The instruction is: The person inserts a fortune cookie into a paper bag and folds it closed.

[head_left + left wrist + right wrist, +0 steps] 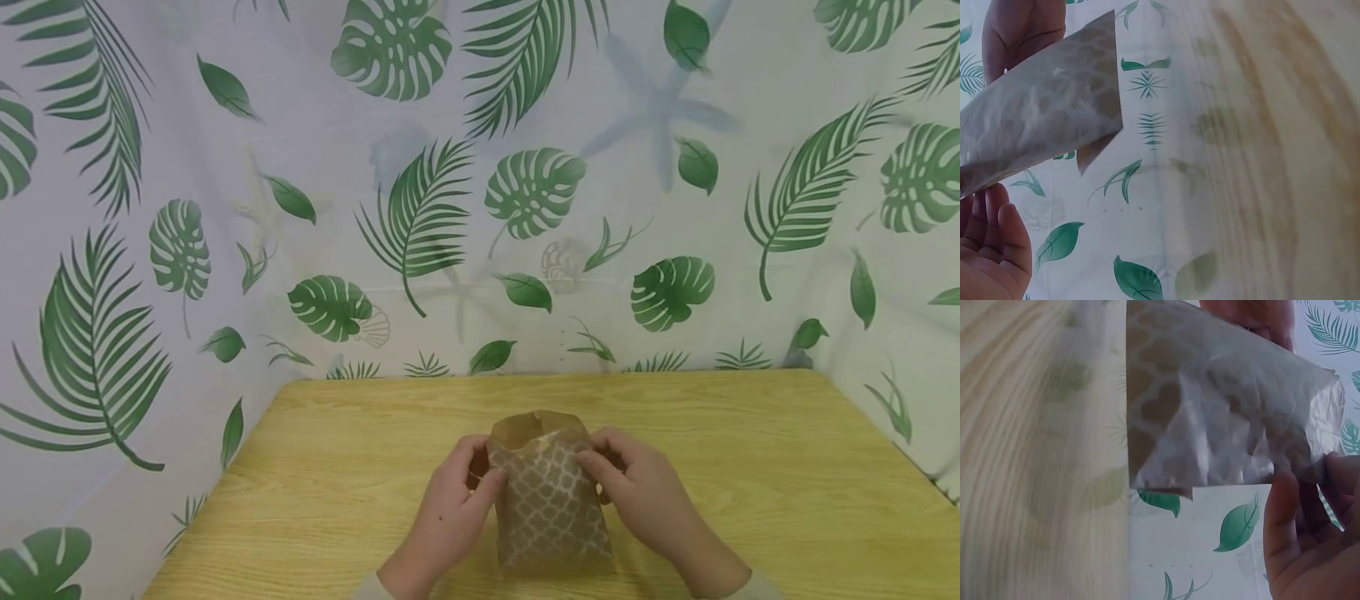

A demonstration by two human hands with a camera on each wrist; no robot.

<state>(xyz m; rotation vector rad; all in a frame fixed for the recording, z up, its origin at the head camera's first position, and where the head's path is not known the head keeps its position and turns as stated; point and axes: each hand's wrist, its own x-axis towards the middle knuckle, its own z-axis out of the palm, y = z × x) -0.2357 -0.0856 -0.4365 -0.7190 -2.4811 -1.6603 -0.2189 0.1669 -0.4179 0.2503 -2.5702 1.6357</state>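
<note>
A brown paper bag (pixel 553 504) with a pale scale-like lattice pattern stands upright at the front of the table, its mouth spread apart at the top. My left hand (pixel 456 500) pinches the bag's left edge near the mouth; in the left wrist view that hand (pixel 994 244) shows at the lower left. On the opposite side, my right hand (pixel 648 492) grips the right edge, its thumb on the front face. The right wrist view has the right hand (pixel 1313 531) holding the crinkled upper end of the bag (pixel 1210 419). The inside of the bag is mostly hidden.
A light wood-grain table (pixel 337 467) lies under the hands. Behind it and at both sides hangs a white sheet (pixel 465 242) printed with green leaves, with faint starfish and shell shapes.
</note>
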